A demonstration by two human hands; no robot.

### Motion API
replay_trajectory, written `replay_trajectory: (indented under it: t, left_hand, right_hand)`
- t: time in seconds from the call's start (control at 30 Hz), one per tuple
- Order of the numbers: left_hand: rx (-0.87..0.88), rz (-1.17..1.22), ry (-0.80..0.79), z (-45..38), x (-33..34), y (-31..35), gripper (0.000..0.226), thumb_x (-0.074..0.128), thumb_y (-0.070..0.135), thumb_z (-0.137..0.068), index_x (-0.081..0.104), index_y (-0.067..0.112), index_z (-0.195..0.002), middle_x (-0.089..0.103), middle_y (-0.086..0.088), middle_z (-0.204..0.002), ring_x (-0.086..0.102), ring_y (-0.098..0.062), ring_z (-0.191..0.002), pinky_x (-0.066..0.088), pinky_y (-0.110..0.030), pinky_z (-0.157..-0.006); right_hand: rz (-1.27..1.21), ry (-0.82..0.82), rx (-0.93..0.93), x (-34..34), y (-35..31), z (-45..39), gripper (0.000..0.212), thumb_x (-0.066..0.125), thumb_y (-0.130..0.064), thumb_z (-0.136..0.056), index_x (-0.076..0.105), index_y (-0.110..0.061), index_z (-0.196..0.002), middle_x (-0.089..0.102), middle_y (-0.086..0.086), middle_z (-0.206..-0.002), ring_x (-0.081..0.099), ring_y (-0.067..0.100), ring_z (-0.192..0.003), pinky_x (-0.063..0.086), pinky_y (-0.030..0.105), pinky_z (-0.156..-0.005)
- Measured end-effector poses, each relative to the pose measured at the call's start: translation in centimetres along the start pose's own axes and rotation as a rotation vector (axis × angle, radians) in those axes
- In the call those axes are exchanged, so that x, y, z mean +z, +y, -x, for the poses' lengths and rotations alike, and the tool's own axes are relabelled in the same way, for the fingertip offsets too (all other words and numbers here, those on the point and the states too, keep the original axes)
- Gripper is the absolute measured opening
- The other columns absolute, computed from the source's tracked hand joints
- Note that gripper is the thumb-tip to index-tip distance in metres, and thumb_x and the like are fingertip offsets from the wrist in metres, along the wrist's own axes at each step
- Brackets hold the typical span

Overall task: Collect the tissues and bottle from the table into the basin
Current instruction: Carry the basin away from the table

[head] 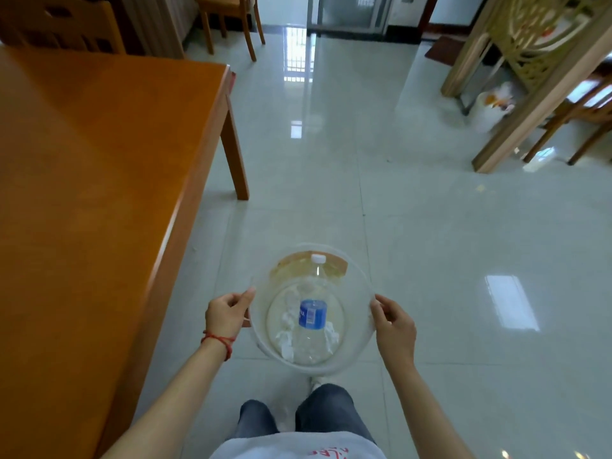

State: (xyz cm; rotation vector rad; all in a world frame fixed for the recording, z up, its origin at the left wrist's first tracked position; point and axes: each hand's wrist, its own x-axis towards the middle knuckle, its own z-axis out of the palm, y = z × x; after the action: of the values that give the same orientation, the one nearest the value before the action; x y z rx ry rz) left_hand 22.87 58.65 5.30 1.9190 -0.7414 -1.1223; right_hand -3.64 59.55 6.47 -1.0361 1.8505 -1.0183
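Note:
A clear plastic basin (359, 279) hangs in front of me over the tiled floor, to the right of the table. My left hand (227, 314) grips its left rim and my right hand (394, 323) grips its right rim. Inside lies a clear bottle (313, 314) with a blue label and a white cap, its cap pointing away from me. Several crumpled white tissues (288, 346) lie around the bottle on the basin's bottom.
An orange wooden table (99, 160) fills the left side, with a chair (63, 24) behind it. Another wooden chair (231, 14) stands at the far wall. At the right are a wooden lattice screen (543, 51), a white bin (490, 109) and more chair legs. Glossy floor lies ahead.

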Motion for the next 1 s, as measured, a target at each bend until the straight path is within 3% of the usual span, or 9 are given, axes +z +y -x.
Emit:
replay_trajectory:
  t: [0.33,0.57,1.0]
  left_hand:
    - [-0.008,0.065,0.052,-12.0,8.3,9.7,0.028,0.063,0.02,-0.083,0.059,0.003,-0.06,0.059,-0.011,-0.062,0.057,-0.024,-0.056,0.049,-0.015,-0.038]
    - [-0.012,0.087,0.084,-19.5,11.4,15.2,0.028,0.062,0.021,-0.083,0.059,0.004,-0.06,0.06,-0.01,-0.062,0.058,-0.024,-0.059,0.052,-0.017,-0.041]
    - [-0.058,0.033,0.105,-39.8,13.2,24.0,0.03,0.062,0.023,-0.083,0.059,0.004,-0.061,0.061,-0.013,-0.064,0.06,-0.026,-0.062,0.05,-0.014,-0.039]
  right_hand:
    - [-0.01,-0.062,-0.031,2.3,-5.8,-18.0,0.017,0.058,-0.019,-0.087,0.068,-0.014,-0.101,0.066,-0.013,-0.084,0.061,-0.002,-0.075,0.047,0.007,-0.062]
    - [-0.007,-0.106,-0.043,5.3,-10.6,-28.0,0.019,0.058,-0.018,-0.087,0.067,-0.013,-0.103,0.067,-0.007,-0.087,0.06,0.001,-0.082,0.048,0.019,-0.074]
    - [0.002,-0.124,-0.005,17.8,-17.9,-45.5,0.02,0.057,-0.017,-0.088,0.066,-0.012,-0.105,0.066,-0.005,-0.092,0.059,0.0,-0.083,0.045,0.004,-0.064]
